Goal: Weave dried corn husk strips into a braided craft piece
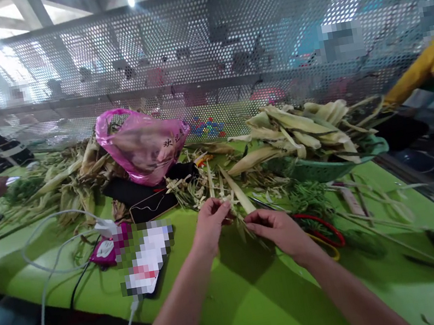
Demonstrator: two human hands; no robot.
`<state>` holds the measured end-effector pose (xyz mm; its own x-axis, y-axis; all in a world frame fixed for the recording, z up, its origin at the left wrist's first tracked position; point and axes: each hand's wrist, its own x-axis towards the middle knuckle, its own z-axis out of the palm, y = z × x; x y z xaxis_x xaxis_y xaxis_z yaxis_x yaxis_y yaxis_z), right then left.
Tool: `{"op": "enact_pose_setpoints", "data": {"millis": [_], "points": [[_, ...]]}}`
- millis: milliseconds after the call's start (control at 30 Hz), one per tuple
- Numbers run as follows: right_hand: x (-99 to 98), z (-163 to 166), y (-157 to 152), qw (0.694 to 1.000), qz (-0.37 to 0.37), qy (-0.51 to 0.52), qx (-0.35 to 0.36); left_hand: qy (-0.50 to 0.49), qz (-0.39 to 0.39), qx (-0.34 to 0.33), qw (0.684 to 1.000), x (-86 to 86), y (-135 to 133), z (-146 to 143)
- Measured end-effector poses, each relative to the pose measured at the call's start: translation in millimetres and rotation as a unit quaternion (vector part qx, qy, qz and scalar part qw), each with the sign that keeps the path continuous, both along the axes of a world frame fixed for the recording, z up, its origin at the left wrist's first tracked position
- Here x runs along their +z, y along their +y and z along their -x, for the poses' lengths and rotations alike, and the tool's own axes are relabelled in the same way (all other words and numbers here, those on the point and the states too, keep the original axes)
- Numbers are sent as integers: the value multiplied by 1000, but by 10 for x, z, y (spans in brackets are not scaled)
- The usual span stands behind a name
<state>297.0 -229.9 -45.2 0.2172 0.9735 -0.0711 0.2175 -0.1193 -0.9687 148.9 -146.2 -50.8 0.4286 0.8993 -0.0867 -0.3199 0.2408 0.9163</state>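
Over the green table, my left hand is closed, its thumb and fingertips pinching thin strips of corn husk. My right hand grips the lower end of the same pale, pointed corn husk, which sticks up and away between the hands. Narrow green strips hang below the fingers; how they join is too small to tell. Just beyond my hands lies a heap of cut husk pieces. Red-handled scissors seem to lie beside my right wrist, partly hidden by green shreds.
A green basket heaped with dry husks stands at right. A pink plastic bag sits at the back. At left are a charging phone, a purple power block and white cables. Co-workers' arms show at both sides.
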Motion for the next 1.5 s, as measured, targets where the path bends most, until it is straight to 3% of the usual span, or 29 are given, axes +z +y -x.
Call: {"op": "enact_pose_setpoints", "data": {"millis": [233, 400, 633, 933, 1133, 1500], "points": [[-52, -2, 28, 1000, -17, 10, -13, 60, -74, -66, 993, -57, -20, -36], [-42, -21, 16, 999, -3, 46, -6, 89, -146, -70, 983, -128, 17, -69], [46, -59, -25, 993, 37, 103, 34, 94, -136, -65, 984, -172, 71, -32], [102, -48, -42, 997, 19, 77, 9, 74, -126, -57, 988, -195, 96, -34], [90, -30, -47, 994, 72, 74, 40, 58, -118, -28, 991, -145, 83, -22], [82, -54, -35, 997, 38, 61, 13, 68, -99, -52, 991, -173, 102, -20]]}}
